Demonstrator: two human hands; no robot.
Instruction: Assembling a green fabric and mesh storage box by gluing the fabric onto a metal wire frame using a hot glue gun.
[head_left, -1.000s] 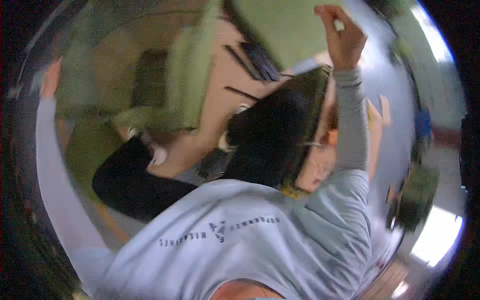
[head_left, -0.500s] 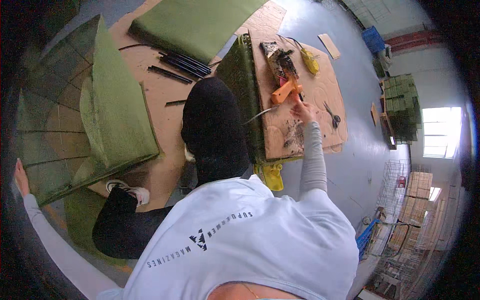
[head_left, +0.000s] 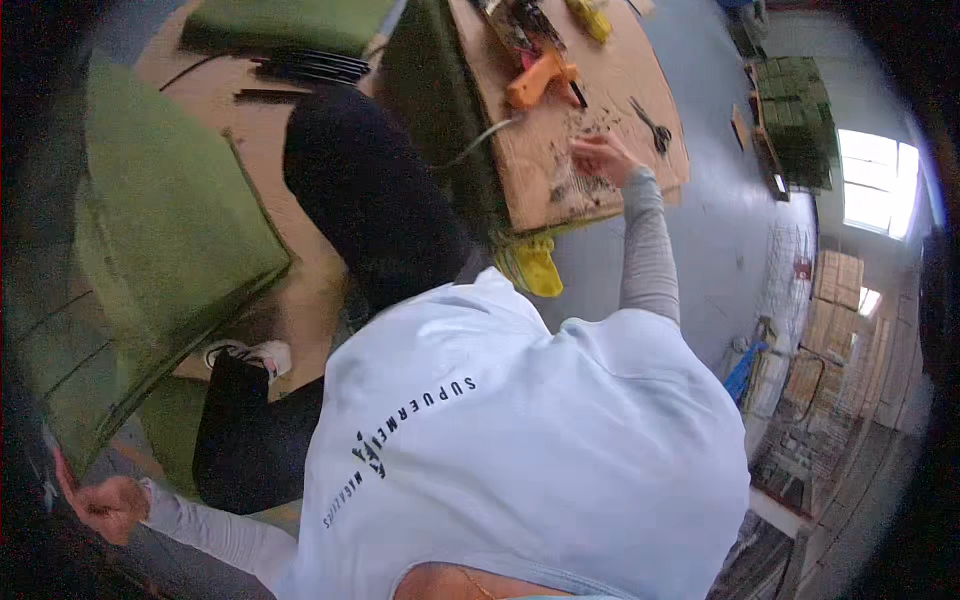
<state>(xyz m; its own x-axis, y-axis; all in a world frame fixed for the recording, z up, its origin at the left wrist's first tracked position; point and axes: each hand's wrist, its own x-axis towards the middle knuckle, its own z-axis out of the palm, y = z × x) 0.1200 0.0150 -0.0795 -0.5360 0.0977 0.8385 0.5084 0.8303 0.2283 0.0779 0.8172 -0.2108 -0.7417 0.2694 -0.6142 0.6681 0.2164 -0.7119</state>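
At the lower left, my left hand [head_left: 112, 507] is by the near corner of a green mesh-covered wire frame [head_left: 180, 225], which leans upright. Its fingers are blurred, and I cannot tell whether they grip the edge. My right hand [head_left: 607, 158] hovers over or rests on a stained cardboard sheet [head_left: 530, 185], fingers stretched out to the left and nothing visible in them. Just beyond it lies an orange glue gun [head_left: 540, 82] with a pale cord, its front end by a dark, glue-crusted piece [head_left: 520, 25]. Black-handled scissors [head_left: 655, 130] lie right of my hand.
Several black sticks [head_left: 315, 68] lie on floor cardboard near a green panel [head_left: 290, 25]. A yellow object [head_left: 592, 18] is at the sheet's far edge; a yellow bag-like piece [head_left: 540, 268] hangs below it. Green stacks [head_left: 793, 110] and wire racks [head_left: 790, 270] stand right.
My right hand has let go of the glue gun and drawn back toward me. My left hand has moved lower along the mesh frame. The whole view has shifted.
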